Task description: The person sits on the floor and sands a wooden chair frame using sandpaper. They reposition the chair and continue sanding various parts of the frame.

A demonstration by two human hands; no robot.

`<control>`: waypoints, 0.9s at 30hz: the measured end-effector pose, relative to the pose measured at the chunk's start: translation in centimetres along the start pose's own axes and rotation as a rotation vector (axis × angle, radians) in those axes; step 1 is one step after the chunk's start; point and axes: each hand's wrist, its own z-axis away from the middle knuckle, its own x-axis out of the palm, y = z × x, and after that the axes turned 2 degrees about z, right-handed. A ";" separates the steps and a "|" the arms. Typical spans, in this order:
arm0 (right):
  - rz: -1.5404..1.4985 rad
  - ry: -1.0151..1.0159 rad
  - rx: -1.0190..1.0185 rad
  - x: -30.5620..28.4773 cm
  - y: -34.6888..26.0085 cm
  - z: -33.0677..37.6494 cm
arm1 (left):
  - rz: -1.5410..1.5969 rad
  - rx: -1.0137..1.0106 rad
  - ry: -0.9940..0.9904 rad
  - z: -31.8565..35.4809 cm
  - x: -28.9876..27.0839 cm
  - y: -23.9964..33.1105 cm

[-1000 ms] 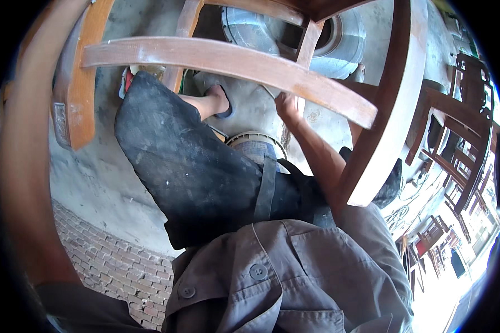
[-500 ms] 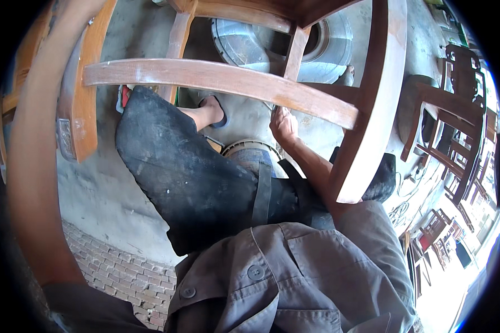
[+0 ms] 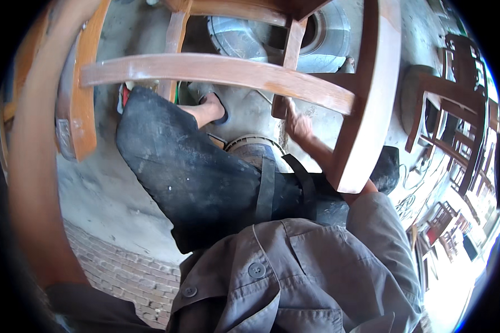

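My bare left forearm (image 3: 33, 150) rises along the left edge; its hand lies beyond the top of the picture. Before me stands a wooden chair frame, with a pale curved rail (image 3: 216, 69) across it and a thick pale leg (image 3: 366, 105) on the right. Below the rail, my right hand (image 3: 299, 123) is at the lower end of a thinner chair leg (image 3: 279, 107). One finger reaches up against that leg while the others are curled. Whatever they hold is hidden. My right forearm passes behind the thick leg.
A dark apron (image 3: 189, 166) covers my lap and thighs. Large tyres (image 3: 236, 41) lie on the floor beyond the chair. A round tub (image 3: 255, 147) is below my right hand. Wooden chairs (image 3: 455, 114) stand at the right, with loose cable (image 3: 408, 202) nearby.
My right hand has moved slightly right and down, and a finger now points up along the leg. The chair frame sits slightly higher and further left in the picture.
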 end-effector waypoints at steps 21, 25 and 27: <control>-0.849 0.353 0.872 -3.0 1.3 -5.4 | -0.160 0.017 0.062 0.9 0.0 -0.2; -0.840 0.486 0.861 -2.1 0.0 -6.2 | -0.159 0.004 0.038 0.9 -0.3 -0.1; -0.810 0.559 0.831 -1.8 -1.2 -6.5 | -0.136 0.009 0.036 0.8 -0.6 -0.1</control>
